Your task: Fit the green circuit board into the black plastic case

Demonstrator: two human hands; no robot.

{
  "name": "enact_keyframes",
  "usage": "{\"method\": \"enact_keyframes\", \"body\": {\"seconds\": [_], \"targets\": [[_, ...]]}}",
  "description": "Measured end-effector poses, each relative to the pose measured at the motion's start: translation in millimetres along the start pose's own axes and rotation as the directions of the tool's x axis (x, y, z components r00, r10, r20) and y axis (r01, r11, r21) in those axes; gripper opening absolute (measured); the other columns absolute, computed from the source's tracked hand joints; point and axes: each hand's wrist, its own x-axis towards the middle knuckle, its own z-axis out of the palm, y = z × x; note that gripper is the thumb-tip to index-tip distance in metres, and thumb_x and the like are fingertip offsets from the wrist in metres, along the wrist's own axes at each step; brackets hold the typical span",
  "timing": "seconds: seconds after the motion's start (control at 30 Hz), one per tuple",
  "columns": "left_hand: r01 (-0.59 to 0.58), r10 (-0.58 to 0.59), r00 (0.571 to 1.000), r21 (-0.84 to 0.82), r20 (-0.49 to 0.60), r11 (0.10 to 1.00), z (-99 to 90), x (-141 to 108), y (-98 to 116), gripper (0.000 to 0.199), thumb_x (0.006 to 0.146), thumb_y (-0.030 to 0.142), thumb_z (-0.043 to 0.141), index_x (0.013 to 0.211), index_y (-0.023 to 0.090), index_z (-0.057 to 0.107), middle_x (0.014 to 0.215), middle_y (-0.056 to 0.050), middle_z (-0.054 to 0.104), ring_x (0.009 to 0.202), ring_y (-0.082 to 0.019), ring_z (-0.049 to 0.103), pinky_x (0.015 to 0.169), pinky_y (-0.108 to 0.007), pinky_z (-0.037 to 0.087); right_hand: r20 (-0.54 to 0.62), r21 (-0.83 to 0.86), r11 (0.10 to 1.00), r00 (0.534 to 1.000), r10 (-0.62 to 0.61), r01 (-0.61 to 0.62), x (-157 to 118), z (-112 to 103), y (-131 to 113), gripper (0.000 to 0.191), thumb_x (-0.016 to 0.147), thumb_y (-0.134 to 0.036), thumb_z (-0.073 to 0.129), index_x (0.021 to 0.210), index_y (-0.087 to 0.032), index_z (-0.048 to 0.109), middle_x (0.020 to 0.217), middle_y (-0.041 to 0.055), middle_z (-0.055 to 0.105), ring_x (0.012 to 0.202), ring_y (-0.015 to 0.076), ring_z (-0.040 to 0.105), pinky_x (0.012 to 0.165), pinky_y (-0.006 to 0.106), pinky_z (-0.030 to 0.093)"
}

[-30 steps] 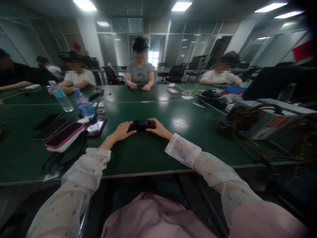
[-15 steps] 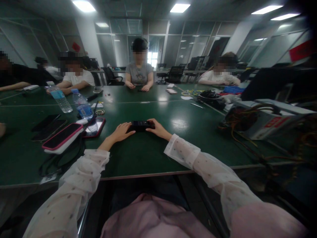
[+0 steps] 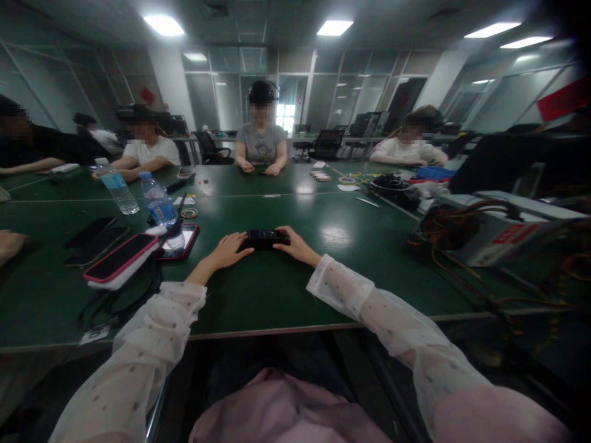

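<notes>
A small black box-shaped device [image 3: 261,239] with a glossy top rests on the green table, between my two hands. My left hand [image 3: 227,251] grips its left end, thumb along the near side and fingers over the far corner. At the opposite end, my right hand [image 3: 297,245] holds the device with its thumb in front and fingers curled behind. The exact kind of device is too dark to make out.
Left of my arm lie a pink-rimmed phone [image 3: 122,257], a red-edged phone [image 3: 181,241], dark phones [image 3: 96,246] and two water bottles [image 3: 159,201]. A metal power supply box [image 3: 503,231] with loose cables stands right. Several people sit around the green table [image 3: 277,295].
The whole view has shifted slightly downward in the picture as my head tilted. My hands keep the same hold on the black device. At the left edge, another person's hand shows more.
</notes>
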Motion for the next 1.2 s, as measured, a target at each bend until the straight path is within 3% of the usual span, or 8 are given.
{"method": "enact_keyframes", "body": {"seconds": [1.2], "targets": [[-0.001, 0.001, 1.0, -0.002, 0.004, 1.0, 1.4, 0.4, -2.0, 0.075, 0.088, 0.07, 0.028, 0.142, 0.019, 0.04, 0.149, -0.012, 0.039, 0.138, -0.03, 0.033, 0.112, -0.047, 0.025, 0.014, 0.01, 1.0, 1.0, 0.01, -0.01, 1.8, 0.4, 3.2, 0.055, 0.074, -0.033, 0.074, 0.122, -0.023, 0.049, 0.115, 0.0075, 0.06, 0.109, 0.023, 0.06, 0.097, 0.045, 0.047]]}}
